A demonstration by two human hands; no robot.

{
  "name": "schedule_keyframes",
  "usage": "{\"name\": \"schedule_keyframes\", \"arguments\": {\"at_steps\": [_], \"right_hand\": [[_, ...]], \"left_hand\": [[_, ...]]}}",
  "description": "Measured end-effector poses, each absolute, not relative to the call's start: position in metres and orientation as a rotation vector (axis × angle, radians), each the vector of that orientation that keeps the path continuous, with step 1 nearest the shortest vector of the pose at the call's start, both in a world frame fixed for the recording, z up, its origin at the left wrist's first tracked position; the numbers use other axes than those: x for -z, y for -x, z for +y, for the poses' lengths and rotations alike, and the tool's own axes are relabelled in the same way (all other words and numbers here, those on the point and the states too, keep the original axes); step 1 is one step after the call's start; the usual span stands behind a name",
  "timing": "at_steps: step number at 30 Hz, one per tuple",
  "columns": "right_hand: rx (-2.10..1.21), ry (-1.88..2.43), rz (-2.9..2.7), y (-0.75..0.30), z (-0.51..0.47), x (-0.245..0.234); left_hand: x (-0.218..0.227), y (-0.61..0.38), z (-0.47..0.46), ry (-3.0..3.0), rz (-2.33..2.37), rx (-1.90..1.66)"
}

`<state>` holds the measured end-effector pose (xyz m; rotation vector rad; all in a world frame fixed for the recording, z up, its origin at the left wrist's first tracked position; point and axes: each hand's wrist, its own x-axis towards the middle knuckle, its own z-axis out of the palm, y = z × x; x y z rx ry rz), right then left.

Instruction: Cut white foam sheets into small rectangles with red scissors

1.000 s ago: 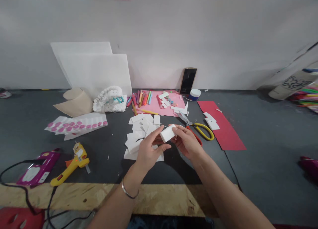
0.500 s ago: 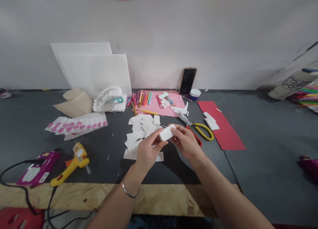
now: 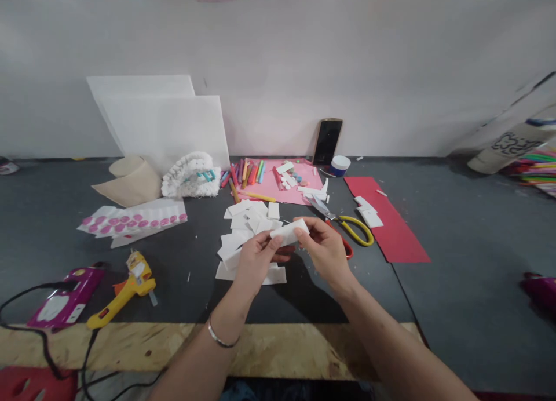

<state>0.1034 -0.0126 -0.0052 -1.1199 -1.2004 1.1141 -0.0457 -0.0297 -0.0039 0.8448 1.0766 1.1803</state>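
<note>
My left hand (image 3: 256,262) and my right hand (image 3: 324,250) pinch a white foam piece (image 3: 289,233) between their fingertips, above the dark tabletop. The piece is a narrow strip, tilted up to the right. Just below my left hand lies a scattered pile of white foam cut pieces (image 3: 238,215), partly hidden by that hand. Past my right hand are scissors with yellow handles (image 3: 343,228), and a red handle (image 3: 346,247) is partly hidden behind those fingers.
A pink sheet (image 3: 271,183) holds coloured sticks and small pieces. A red foam sheet (image 3: 386,227) lies to the right. A yellow glue gun (image 3: 124,294) and a purple case (image 3: 65,296) sit front left, with a black cord. White boards (image 3: 160,123) lean on the back wall.
The white foam piece has turned in my fingers, from a chunky block to a thin tilted strip. Both hands have shifted slightly, and the view has barely moved.
</note>
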Motion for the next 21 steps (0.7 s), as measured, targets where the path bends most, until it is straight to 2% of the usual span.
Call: {"name": "schedule_keyframes", "arguments": {"at_steps": [7,15,21], "right_hand": [[-1.094,1.118,-1.224,-0.104,-0.013,0.003],[-1.269,1.065,-1.147,-0.106,-0.008,0.007],[-1.281,1.050,-1.167,-0.107,-0.004,0.014]], "left_hand": [[0.006,0.044,-0.031,-0.879,1.090,-1.191],[0.003,0.045,-0.034,-1.037,1.207,-1.279],[0.003,0.046,-0.036,-1.106,1.271,-1.285]]}}
